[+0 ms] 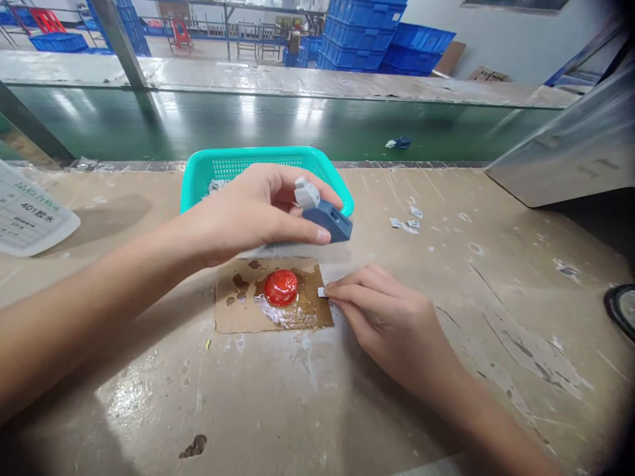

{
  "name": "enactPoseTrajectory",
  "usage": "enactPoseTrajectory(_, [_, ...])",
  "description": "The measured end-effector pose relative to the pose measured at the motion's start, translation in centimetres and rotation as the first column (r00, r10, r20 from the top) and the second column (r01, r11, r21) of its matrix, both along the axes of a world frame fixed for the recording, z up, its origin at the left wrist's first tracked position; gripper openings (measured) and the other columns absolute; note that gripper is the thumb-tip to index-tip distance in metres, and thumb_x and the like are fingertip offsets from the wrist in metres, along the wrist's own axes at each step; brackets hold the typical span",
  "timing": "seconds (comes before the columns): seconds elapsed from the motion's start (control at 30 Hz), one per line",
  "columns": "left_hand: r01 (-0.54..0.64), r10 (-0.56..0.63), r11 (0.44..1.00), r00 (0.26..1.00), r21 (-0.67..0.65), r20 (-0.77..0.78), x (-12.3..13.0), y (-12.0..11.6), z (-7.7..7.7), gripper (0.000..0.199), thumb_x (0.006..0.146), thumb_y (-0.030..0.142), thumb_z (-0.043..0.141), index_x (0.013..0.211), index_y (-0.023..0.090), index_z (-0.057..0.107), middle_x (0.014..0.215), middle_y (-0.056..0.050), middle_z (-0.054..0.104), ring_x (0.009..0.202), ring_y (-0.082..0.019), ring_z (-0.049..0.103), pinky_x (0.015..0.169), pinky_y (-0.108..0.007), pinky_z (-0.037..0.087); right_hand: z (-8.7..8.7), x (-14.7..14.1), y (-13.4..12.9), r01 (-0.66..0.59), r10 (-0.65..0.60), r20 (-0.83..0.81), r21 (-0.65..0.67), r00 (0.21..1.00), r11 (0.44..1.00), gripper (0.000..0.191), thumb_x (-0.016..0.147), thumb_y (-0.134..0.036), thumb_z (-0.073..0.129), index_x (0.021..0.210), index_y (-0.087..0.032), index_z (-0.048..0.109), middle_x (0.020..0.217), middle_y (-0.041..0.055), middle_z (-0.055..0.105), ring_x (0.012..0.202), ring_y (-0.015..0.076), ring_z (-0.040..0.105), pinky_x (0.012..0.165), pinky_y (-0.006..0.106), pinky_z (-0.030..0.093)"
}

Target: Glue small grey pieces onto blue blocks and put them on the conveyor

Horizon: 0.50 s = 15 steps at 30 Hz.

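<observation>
My left hand (262, 205) grips a small dark-blue plastic part with a light-grey piece at its top (329, 219), between thumb and fingers, above the table. Low at the right, my right hand (381, 307) pinches a tiny white plastic piece (322, 291) at the edge of a piece of cardboard (238, 320). A round red cap-like thing (281, 287), wet and shiny, sits on that cardboard among wet stains. Behind my left hand stands a turquoise basket (191, 173) with small pale pieces inside, partly hidden by the hand.
Several small white pieces (413, 224) lie on the table at the right. A green conveyor belt (208, 122) runs behind, carrying another blue-and-white part (398, 143). A white labelled container (37, 215) stands left, a metal box (550, 142) right. Blue crates (362, 30) are stacked beyond.
</observation>
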<state>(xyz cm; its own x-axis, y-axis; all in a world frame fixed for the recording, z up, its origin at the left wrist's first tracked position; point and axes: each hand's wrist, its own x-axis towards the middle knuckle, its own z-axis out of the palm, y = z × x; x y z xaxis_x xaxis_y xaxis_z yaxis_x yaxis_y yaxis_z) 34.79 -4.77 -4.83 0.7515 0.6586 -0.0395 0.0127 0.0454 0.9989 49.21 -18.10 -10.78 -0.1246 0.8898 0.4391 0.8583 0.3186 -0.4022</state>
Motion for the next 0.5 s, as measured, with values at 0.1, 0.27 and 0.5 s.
enactPoseTrajectory(0.1, [0.025, -0.026, 0.999, 0.999, -0.03, -0.026, 0.03, -0.19, 0.1, 0.027, 0.055, -0.004, 0.063, 0.075, 0.014, 0.065, 0.066, 0.001, 0.059, 0.072, -0.015, 0.06, 0.057, -0.019, 0.046, -0.09, 0.01, 0.0, -0.016, 0.016, 0.012, 0.01, 1.0, 1.0, 0.02, 0.081, -0.005, 0.045, 0.074, -0.015, 0.061, 0.071, 0.0048, 0.058, 0.068, 0.0173, 0.05, 0.062, 0.032, 0.041])
enactPoseTrajectory(0.27, [0.026, -0.026, 0.989, 1.0, -0.147, 0.002, 0.06, -0.38, 0.33, 0.026, 0.056, -0.007, 0.059, 0.072, 0.013, 0.066, 0.07, 0.0, 0.062, 0.076, -0.016, 0.061, 0.061, -0.02, 0.047, -0.02, -0.06, -0.27, -0.016, 0.015, 0.031, 0.021, 0.999, 1.0, 0.022, 0.082, -0.006, 0.043, 0.071, -0.016, 0.059, 0.068, 0.0048, 0.056, 0.066, 0.0167, 0.048, 0.06, 0.031, 0.039])
enactPoseTrajectory(0.5, [0.026, -0.022, 0.991, 0.999, -0.134, 0.032, 0.1, -0.11, 0.02, 0.024, 0.059, -0.003, 0.06, 0.072, 0.017, 0.065, 0.073, 0.004, 0.064, 0.079, -0.015, 0.061, 0.063, -0.02, 0.047, -0.13, 0.01, -0.25, -0.008, 0.008, 0.018, 0.023, 1.0, 1.0, 0.021, 0.081, -0.005, 0.045, 0.071, -0.015, 0.06, 0.068, 0.0048, 0.057, 0.066, 0.0166, 0.049, 0.06, 0.032, 0.04])
